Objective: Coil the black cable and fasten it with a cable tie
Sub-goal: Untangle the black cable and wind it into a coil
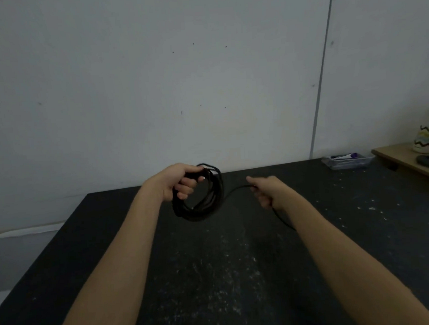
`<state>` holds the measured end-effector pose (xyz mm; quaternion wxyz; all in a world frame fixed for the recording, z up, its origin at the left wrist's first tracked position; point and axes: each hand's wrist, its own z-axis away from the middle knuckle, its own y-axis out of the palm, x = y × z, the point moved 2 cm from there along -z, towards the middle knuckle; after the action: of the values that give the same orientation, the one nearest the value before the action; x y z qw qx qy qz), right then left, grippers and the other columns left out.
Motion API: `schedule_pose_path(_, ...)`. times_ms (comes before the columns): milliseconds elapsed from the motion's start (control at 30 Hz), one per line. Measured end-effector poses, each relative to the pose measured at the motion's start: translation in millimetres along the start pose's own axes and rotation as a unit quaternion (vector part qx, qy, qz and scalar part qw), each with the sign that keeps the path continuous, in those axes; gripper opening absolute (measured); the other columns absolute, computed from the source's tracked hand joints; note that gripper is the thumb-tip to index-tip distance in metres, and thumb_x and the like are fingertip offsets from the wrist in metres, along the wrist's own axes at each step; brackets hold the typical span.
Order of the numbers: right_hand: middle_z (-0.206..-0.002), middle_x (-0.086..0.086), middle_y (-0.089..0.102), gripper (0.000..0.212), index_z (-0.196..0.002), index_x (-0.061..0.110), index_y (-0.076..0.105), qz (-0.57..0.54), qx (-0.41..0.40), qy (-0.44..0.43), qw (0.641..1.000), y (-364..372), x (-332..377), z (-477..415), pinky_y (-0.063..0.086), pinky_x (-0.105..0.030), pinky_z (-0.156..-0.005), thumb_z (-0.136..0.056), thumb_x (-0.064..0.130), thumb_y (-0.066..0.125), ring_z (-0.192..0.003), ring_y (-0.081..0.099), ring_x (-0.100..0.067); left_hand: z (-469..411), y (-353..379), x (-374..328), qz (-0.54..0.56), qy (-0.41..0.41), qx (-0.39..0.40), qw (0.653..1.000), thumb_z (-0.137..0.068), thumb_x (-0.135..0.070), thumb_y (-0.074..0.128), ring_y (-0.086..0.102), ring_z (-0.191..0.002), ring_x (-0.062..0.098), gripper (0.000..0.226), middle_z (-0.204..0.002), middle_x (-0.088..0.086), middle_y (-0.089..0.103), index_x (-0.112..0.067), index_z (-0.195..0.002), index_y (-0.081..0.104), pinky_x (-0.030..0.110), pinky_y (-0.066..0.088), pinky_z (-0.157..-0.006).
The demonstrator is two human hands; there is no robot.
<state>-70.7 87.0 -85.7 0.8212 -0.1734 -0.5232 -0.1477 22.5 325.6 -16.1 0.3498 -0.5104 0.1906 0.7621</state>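
Observation:
My left hand [182, 181] grips the top of a bundle of black cable [205, 200] wound into several loops, held up above the dark table [214, 274]. From the loops a single strand runs right into my right hand [267, 190], whose fingers curl round it. The loose tail drops behind my right forearm towards the table. No cable tie is visible.
A clear plastic tray [345, 161] with small items sits at the table's back right. Beside it a wooden shelf [407, 159] carries a patterned cup [426, 138] and a lamp base. A pale wall stands close behind the table. White specks dot the tabletop.

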Motion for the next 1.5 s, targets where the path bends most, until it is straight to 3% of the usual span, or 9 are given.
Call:
schedule_pose_path(133,-0.052,0.0,0.048,0.03,-0.082,0.001,0.064,-0.163,0.063,-0.047,0.983,34.6,30.8,18.2,0.026,-0.019,-0.031,-0.102,0.01,0.044,-0.043,0.035,-0.01,-4.4,19.6,2.1,-0.095,-0.018,-0.018,0.995,-0.103,-0.038,0.044,0.017,-0.03,0.005,0.039,-0.043,-0.009,0.023,-0.013,-0.074,0.053,0.018,0.014,-0.035)
schedule_pose_path(300,-0.056,-0.004,0.059,0.021,-0.08,0.003,0.076,-0.082,-0.027,-0.22,0.972,57.0,29.1,41.3,0.04,-0.024,-0.042,-0.094,0.019,0.076,-0.047,0.05,-0.013,-13.3,23.6,2.7,-0.022,-0.002,-0.083,0.996,-0.09,-0.032,0.032,0.026,-0.04,0.014,0.038,-0.051,-0.003,0.034,-0.007,-0.074,0.057,0.024,0.025,-0.045)
schedule_pose_path(567,-0.065,-0.006,0.077,0.004,-0.087,0.013,0.08,-0.019,-0.08,-0.338,0.937,79.8,25.1,67.2,0.063,-0.031,-0.058,-0.09,0.016,0.08,-0.058,0.075,-0.023,-28.8,42.1,10.1,0.117,0.054,-0.089,0.988,-0.094,-0.038,0.036,0.035,-0.042,0.021,0.041,-0.056,0.006,0.04,-0.013,-0.066,0.051,0.029,0.029,-0.049)
schedule_pose_path(767,-0.085,-0.009,0.08,0.02,-0.116,0.006,0.074,-0.002,0.054,-0.372,0.927,90.0,6.2,66.4,0.055,-0.031,-0.048,-0.096,0.007,0.071,-0.056,0.072,-0.028,-34.8,36.2,10.3,0.182,0.153,-0.192,0.952,-0.106,-0.023,0.049,0.054,-0.058,0.02,0.029,-0.069,0.008,0.058,-0.006,-0.086,0.062,0.028,0.046,-0.054)
schedule_pose_path(1000,-0.077,-0.015,0.077,0.059,-0.113,0.01,0.068,0.053,0.133,-0.235,0.961,67.5,-28.1,51.0,0.035,-0.027,-0.043,-0.098,0.065,0.055,-0.041,0.047,-0.017,-30.7,13.7,5.1,0.396,0.184,-0.134,0.889,-0.108,-0.026,0.042,0.047,-0.038,0.01,0.033,-0.045,-0.004,0.043,-0.005,-0.087,0.056,0.022,0.046,-0.047)
schedule_pose_path(1167,-0.084,-0.007,0.071,0.092,-0.123,0.022,0.063,-0.103,0.157,-0.098,0.977,81.2,-28.5,34.5,0.018,-0.022,-0.04,-0.063,0.091,0.068,-0.047,0.029,-0.009,-28.7,26.9,14.8,0.402,0.169,-0.057,0.898,-0.109,-0.03,0.038,0.034,-0.034,0.004,0.035,-0.044,-0.007,0.035,-0.004,-0.093,0.056,0.017,0.034,-0.036)
schedule_pose_path(1267,-0.067,0.003,0.052,0.058,-0.097,0.018,0.061,-0.193,0.187,-0.111,0.957,86.8,-22.7,30.1,0.016,-0.021,-0.037,-0.074,0.069,0.077,-0.046,0.026,-0.008,-27.2,31.7,22.3,0.386,0.164,-0.042,0.907,-0.108,-0.032,0.039,0.033,-0.034,0.003,0.035,-0.045,-0.008,0.034,-0.005,-0.094,0.056,0.016,0.032,-0.035)
schedule_pose_path(1400,-0.079,-0.003,0.069,0.025,-0.099,0.012,0.071,-0.127,0.029,-0.127,0.983,80.4,-22.5,16.1,0.036,-0.023,-0.037,-0.082,0.027,0.082,-0.049,0.056,-0.008,-27.9,31.9,36.3,0.322,0.146,-0.063,0.933,-0.106,-0.036,0.046,0.038,-0.039,0.006,0.037,-0.05,-0.005,0.038,-0.003,-0.096,0.06,0.02,0.039,-0.04)
schedule_pose_path(1500,-0.087,-0.007,0.075,0.008,-0.09,0.016,0.077,-0.025,-0.052,-0.165,0.985,68.2,-22.1,1.0,0.059,-0.042,-0.075,-0.082,0.019,0.076,-0.088,0.073,-0.026,-35.5,26.3,52.9,0.287,0.141,-0.126,0.939,-0.102,-0.034,0.056,0.048,-0.045,0.015,0.036,-0.05,0.0,0.044,0.001,-0.094,0.062,0.033,0.055,-0.055)
